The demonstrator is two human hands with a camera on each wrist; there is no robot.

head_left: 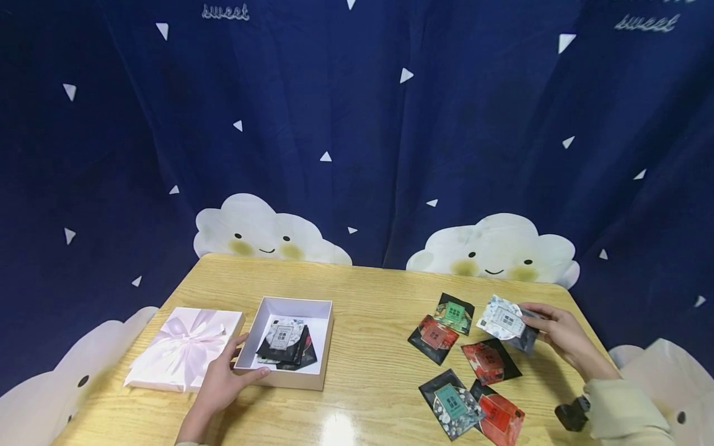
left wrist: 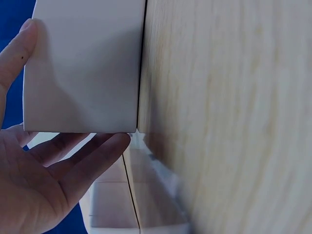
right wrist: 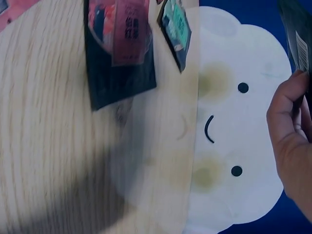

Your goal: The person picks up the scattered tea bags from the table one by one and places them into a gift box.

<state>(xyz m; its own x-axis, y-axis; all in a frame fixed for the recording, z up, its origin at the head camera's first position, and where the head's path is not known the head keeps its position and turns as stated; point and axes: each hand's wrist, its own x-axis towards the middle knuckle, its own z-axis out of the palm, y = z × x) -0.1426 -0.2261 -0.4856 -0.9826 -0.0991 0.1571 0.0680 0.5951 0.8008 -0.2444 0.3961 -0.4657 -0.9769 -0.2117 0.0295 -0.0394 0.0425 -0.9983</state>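
Note:
An open square gift box (head_left: 326,347) with a white inside stands on the left half of the table. Several black sachets with printed labels (head_left: 283,337) lie in it. My left hand (head_left: 220,381) holds the box's near left corner, thumb at the front rim and fingers along the left wall; the left wrist view shows the fingertips (left wrist: 122,141) at the wall's edge. At the right, my right hand (head_left: 563,334) pinches a black and white floral sachet (head_left: 504,319) by its right end, raised above the table. Its back with a barcode (right wrist: 302,51) shows in the right wrist view.
The pale pink lid (head_left: 184,347) with a ribbon bow lies left of the box. Several sachets lie on the right side: green (head_left: 454,313), red (head_left: 432,337), dark red (head_left: 491,361), teal-labelled (head_left: 452,402) and bright red (head_left: 502,418). A blue curtain (head_left: 357,124) hangs behind the table.

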